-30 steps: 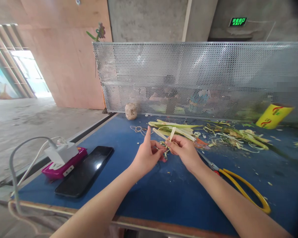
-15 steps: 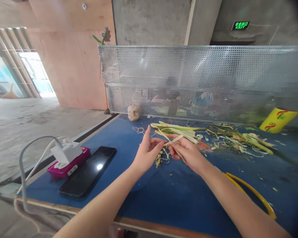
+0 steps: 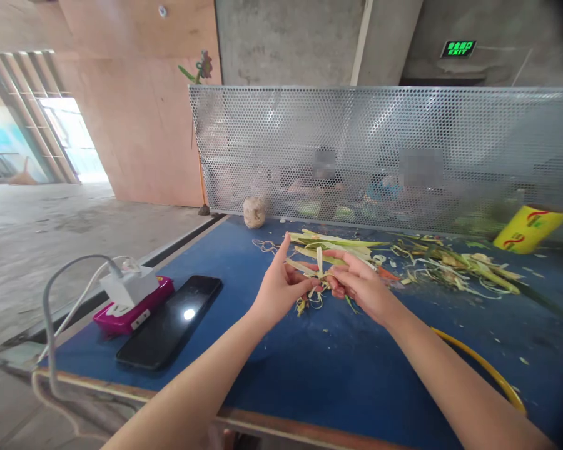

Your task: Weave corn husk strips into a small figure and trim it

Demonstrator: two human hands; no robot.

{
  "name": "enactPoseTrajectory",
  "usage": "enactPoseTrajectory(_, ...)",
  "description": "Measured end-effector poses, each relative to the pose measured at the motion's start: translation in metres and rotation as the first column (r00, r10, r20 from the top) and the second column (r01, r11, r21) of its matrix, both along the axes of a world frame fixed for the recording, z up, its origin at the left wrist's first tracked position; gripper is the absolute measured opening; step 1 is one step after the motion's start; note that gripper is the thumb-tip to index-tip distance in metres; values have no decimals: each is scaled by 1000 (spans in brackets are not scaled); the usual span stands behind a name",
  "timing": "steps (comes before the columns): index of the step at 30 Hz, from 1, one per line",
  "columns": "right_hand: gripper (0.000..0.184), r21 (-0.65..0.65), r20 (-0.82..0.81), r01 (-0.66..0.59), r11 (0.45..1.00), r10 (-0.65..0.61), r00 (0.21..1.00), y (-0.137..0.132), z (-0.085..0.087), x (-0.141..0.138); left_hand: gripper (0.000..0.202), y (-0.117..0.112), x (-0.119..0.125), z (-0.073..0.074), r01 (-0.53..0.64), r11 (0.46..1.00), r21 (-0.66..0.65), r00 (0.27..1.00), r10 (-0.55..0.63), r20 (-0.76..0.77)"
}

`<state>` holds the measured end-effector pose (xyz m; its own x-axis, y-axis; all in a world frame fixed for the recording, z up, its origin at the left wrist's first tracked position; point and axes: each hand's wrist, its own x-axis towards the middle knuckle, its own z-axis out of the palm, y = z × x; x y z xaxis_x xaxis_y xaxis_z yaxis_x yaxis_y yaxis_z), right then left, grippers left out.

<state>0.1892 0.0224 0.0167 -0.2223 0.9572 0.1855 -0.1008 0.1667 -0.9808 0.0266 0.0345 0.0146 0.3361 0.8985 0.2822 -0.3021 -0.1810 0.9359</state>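
Head view: the pale strips (image 3: 319, 259) are held above the worktop (image 3: 338, 381), between both hands. The left hand's (image 3: 279, 287) grip is closed to a pinch on them, one finger raised; they are also pinched by the right hand's (image 3: 361, 284) fingertips. Strips could be split by too hard a pull, or crossings loosened if either pinch were relaxed.

Left of the fingers (image 3: 304, 288) lies a phone (image 3: 169, 325), then a power strip (image 3: 115, 320) with a charger (image 3: 130, 286); a yellow roll (image 3: 528, 232) is well to their right.
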Motion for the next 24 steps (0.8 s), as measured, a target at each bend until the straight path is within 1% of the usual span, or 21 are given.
enactPoseTrajectory(4,41,37,79,-15,999,12,997,-1,1,-1,114,0,1,-1,38,998,-41,998,-36,56)
enactPoseTrajectory(6,39,76,112,-34,997,25,993,-2,1,-2,118,1,2,0,14,998,-65,997,-9,77)
enactPoseTrajectory(8,35,102,137,-44,994,30,990,-2,0,-3,121,1,2,2,-38,994,-99,995,48,91)
enactPoseTrajectory(10,33,128,170,-26,991,3,985,-2,-1,-3,121,1,2,3,-74,987,-140,992,87,90)
enactPoseTrajectory(12,34,182,223,3,983,-45,974,-3,-3,-2,120,0,2,4,-73,983,-171,994,86,74)
enactPoseTrajectory(15,37,327,334,29,944,-145,931,-4,-5,-2,118,-1,1,4,-39,980,-197,997,52,61)
enactPoseTrajectory(16,36,396,373,43,917,-204,905,-5,-5,-2,117,-2,1,4,-33,979,-203,997,47,66)
enactPoseTrajectory(17,35,476,407,62,877,-282,869,-5,-6,-1,116,-2,2,4,-36,977,-209,996,53,77)
enactPoseTrajectory(18,34,565,435,71,822,-370,821,-6,-6,-1,115,-2,2,5,-49,976,-214,993,70,92)
enactPoseTrajectory(20,34,731,452,42,681,-529,718,-7,-8,-1,112,-2,2,6,-89,970,-225,987,117,112)
enactPoseTrajectory(21,34,792,439,16,610,-588,679,-8,-8,0,110,-2,2,7,-109,967,-231,984,139,115)
enactPoseTrajectory(22,36,835,421,-10,550,-627,656,-8,-9,0,108,-2,3,8,-126,963,-238,981,156,114)
enactPoseTrajectory(23,36,863,402,-31,503,-651,644,-8,-9,-1,107,-2,3,9,-138,960,-245,979,170,111)
enactPoseTrajectory(24,35,880,393,-50,472,-665,634,-8,-10,-1,106,-2,3,9,-148,956,-254,978,180,108)
